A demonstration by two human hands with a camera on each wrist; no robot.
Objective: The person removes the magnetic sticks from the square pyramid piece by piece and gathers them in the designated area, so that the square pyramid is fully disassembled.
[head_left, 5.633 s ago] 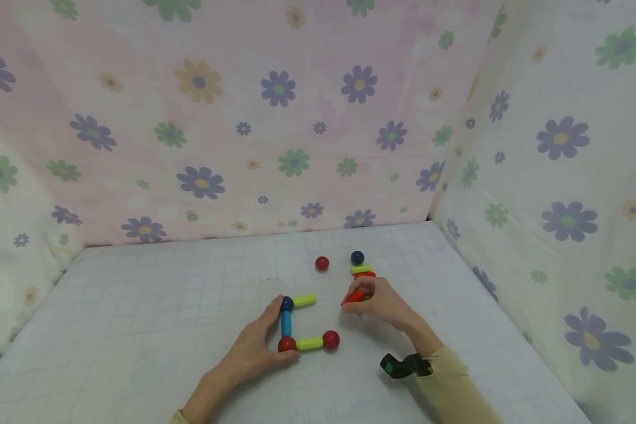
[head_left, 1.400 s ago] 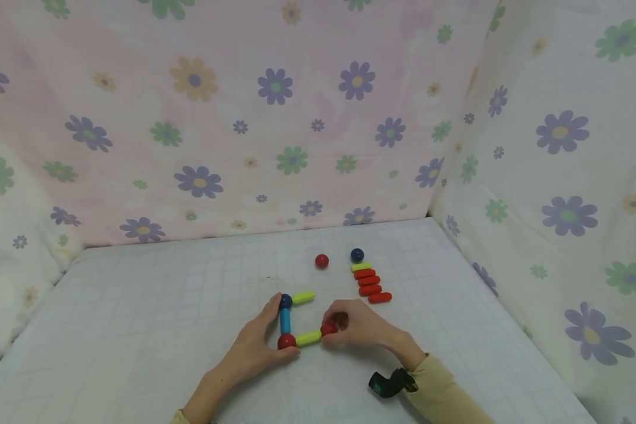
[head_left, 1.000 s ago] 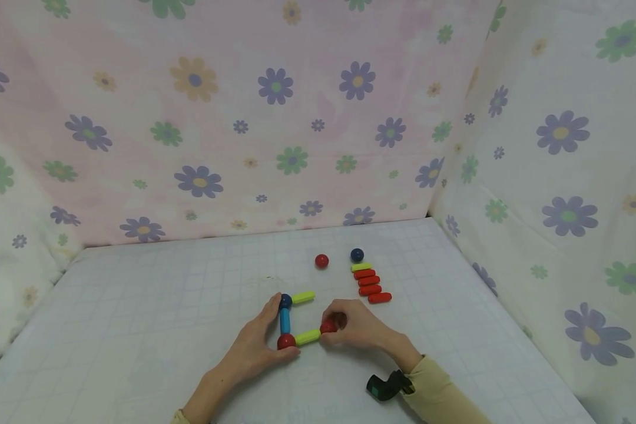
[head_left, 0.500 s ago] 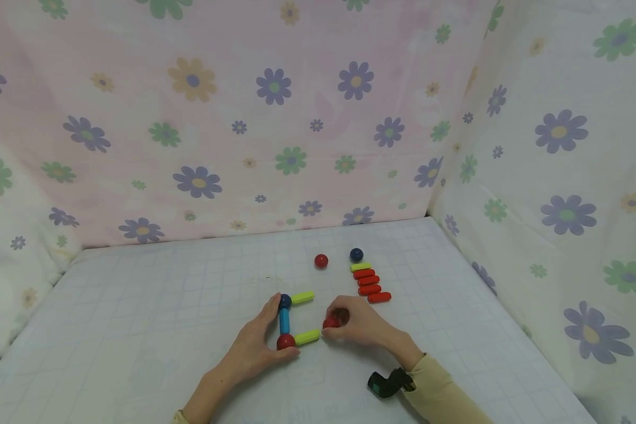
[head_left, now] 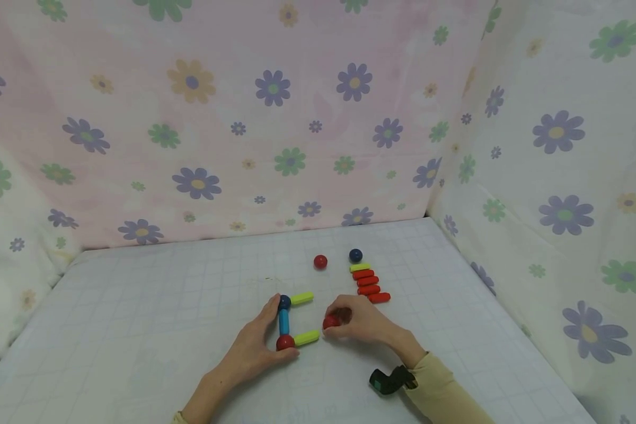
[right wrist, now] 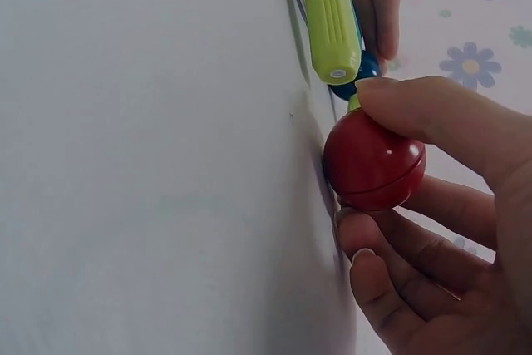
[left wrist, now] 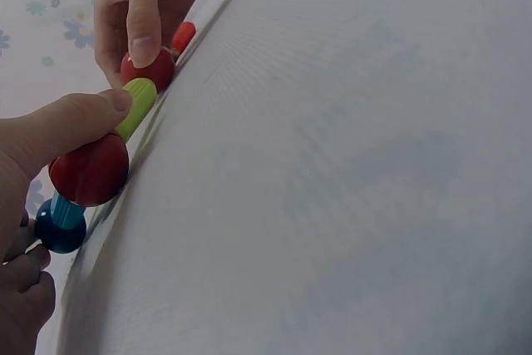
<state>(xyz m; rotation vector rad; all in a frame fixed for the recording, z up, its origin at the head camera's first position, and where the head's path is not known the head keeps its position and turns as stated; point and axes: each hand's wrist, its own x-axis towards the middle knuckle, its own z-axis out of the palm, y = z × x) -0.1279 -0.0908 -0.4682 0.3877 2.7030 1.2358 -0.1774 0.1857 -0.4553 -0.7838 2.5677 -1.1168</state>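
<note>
A magnetic ball-and-rod frame lies on the white table. Its blue rod [head_left: 284,322] links a dark blue ball [head_left: 284,302] to a red corner ball [head_left: 285,342]. From each ball a yellow-green rod points right: an upper rod [head_left: 302,298] and a lower rod [head_left: 307,337]. My left hand [head_left: 251,347] grips the frame's left side, thumb by the corner ball, fingers by the blue one. Between thumb and fingers, my right hand [head_left: 363,321] pinches another red ball [right wrist: 374,160], just right of the lower rod's bare end [right wrist: 337,73].
Behind my right hand lie several red rods [head_left: 368,281] in a row, with a yellow-green rod [head_left: 359,267] and a dark blue ball [head_left: 355,255] beyond. A loose red ball [head_left: 320,261] sits left of them. Flowered cloth [head_left: 222,141] encloses the table's back and sides.
Earlier my right hand held a red rod, which now lies with the row. It then took the red ball at the lower rod's end and pulled it off. My left hand stays put.
</note>
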